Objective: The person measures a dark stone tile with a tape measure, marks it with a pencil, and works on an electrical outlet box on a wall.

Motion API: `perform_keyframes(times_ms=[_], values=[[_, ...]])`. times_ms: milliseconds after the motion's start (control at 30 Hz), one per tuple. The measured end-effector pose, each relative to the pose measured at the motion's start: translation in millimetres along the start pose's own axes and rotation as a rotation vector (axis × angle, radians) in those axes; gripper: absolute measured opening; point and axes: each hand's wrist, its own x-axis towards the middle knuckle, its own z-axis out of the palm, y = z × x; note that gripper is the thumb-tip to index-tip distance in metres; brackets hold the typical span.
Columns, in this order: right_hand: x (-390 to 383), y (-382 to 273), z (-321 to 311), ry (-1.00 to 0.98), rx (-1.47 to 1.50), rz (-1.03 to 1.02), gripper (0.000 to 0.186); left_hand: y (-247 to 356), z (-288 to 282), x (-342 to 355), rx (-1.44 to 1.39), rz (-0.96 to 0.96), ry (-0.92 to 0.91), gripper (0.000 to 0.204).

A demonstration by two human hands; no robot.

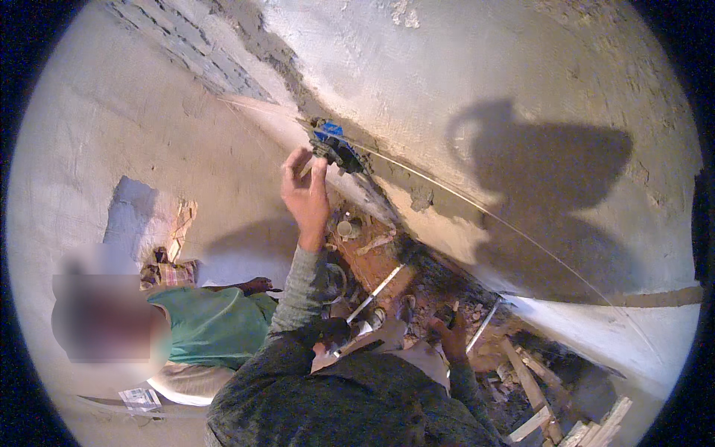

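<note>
Dark shirt (350, 402), left hand (306, 195) pinching blue object (339, 150) at wall edge (398, 177), right hand (453, 340) well clear, grip unclear

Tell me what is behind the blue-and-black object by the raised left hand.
Around the blue-and-black object, plastered wall shows, and a pale string runs out to its right. The object hides whatever is directly behind it.

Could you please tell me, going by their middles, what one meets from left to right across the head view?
Green shirt → left hand → blue-and-black object → white rod → right hand → second white rod.
</note>
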Motion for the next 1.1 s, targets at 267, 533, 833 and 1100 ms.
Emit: perform_keyframes(times_ms=[267,533,833,1100], values=[[37.0,-129.5,75.5,-0.135,0.372,-0.222,0.057,40.1,-65.7,-84.4,0.050,-0.017,-0.910,0.074],[65.8,-232.5,142.2,-0.048,0.457,-0.400,0.046,48.6,-81.4,-57.1,0.134,-0.041,-1.006,0.074],[101.6,-279.9,144.4,-0.329,0.497,-0.499,0.027,77.2,-97.2,22.0,0.234,0.230,-1.052,0.058],[113.3,-308.0,127.4,-0.761,0.977,-0.147,0.015,123.8,-106.1,79.9,0.710,0.290,-1.002,0.037]])
